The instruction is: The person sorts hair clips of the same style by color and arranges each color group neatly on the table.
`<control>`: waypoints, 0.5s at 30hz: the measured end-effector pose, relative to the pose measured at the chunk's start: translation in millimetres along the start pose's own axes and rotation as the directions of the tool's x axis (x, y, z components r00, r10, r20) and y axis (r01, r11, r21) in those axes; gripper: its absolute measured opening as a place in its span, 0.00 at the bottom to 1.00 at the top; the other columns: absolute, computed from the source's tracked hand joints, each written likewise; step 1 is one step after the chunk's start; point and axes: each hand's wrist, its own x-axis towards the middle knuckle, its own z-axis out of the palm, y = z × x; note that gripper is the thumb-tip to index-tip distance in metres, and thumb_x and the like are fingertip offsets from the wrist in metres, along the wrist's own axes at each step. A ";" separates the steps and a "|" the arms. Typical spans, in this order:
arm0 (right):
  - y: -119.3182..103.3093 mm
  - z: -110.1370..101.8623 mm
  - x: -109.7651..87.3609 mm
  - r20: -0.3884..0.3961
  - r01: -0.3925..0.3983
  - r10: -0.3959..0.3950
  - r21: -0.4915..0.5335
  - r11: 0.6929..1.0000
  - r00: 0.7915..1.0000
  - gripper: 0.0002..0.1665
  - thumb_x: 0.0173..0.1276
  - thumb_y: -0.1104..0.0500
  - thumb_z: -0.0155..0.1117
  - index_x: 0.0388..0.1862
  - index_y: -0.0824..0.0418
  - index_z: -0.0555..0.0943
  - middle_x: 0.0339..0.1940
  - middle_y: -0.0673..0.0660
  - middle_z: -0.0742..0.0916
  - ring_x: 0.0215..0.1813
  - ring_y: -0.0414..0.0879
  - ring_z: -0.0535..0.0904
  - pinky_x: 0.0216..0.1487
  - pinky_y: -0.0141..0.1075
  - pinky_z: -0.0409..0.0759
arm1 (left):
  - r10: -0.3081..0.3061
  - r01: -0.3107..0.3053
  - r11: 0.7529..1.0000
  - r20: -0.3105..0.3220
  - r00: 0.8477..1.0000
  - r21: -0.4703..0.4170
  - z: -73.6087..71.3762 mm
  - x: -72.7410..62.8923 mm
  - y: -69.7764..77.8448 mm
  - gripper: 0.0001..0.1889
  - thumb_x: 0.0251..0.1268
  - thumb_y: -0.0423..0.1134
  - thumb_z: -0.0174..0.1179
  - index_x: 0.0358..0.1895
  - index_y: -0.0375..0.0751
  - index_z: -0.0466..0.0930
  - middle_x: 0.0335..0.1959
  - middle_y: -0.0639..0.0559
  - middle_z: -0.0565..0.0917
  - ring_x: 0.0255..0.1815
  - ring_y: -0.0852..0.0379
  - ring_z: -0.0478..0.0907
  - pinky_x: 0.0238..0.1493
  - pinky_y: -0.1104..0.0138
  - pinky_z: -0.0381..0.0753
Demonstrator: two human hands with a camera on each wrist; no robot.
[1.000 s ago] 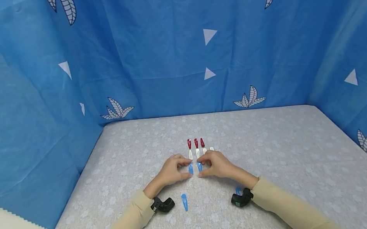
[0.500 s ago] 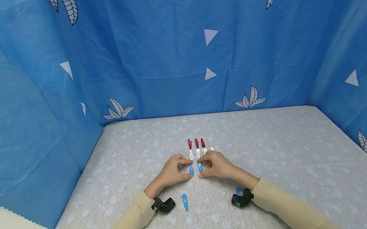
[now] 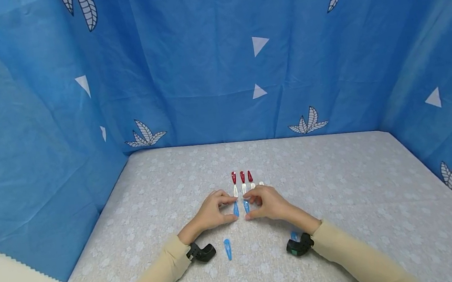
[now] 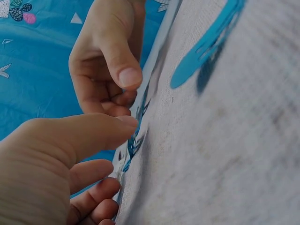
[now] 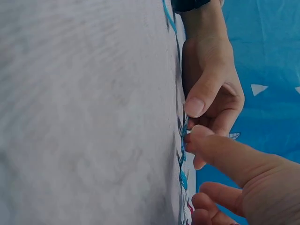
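In the head view my left hand (image 3: 211,210) holds a blue hair clip (image 3: 236,209) lengthwise, thumb at its near end and index finger at its far end. My right hand (image 3: 268,204) spans a second blue hair clip (image 3: 246,207) beside it in the same way. Both clips lie flat or nearly so on the cloth; finger contact is partly hidden. Beyond them white hair clips (image 3: 235,191) stand in a row, partly covered by the right fingers. Farther back is a row of red hair clips (image 3: 242,177). The right wrist view shows both thumbs close together.
One loose blue hair clip (image 3: 227,249) lies near the left wrist, seen large in the left wrist view as a blue clip (image 4: 201,56). Another blue clip (image 3: 294,236) is half hidden by the right wrist camera (image 3: 299,245). Blue curtains (image 3: 207,66) enclose the patterned tablecloth (image 3: 162,179).
Both hands stay almost still around the two blue hair clips. The right index finger has lifted or shifted very slightly away from its clip's far end. The other clips have not moved.
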 end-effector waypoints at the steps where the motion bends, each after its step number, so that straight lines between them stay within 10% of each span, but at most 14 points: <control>1: -1.0 -1.2 -0.6 0.001 -0.005 0.005 0.003 1.000 1.000 0.32 0.48 0.51 0.82 0.52 0.62 0.84 0.34 0.53 0.84 0.31 0.39 0.73 0.33 0.28 0.72 | 0.006 -0.006 1.000 -0.007 1.000 -0.006 0.0 -0.3 -0.3 0.26 0.48 0.43 0.75 0.54 0.40 0.84 0.41 0.53 0.80 0.42 0.58 0.71 0.44 0.67 0.72; 15: -3.5 -28.9 -30.6 -0.017 -0.007 0.008 0.054 0.999 1.000 0.32 0.51 0.51 0.80 0.53 0.62 0.83 0.38 0.56 0.85 0.37 0.47 0.78 0.36 0.33 0.77 | 0.057 -0.056 0.998 -0.088 0.995 0.010 4.1 0.2 -7.9 0.21 0.51 0.44 0.74 0.50 0.42 0.87 0.46 0.51 0.81 0.52 0.52 0.74 0.55 0.54 0.75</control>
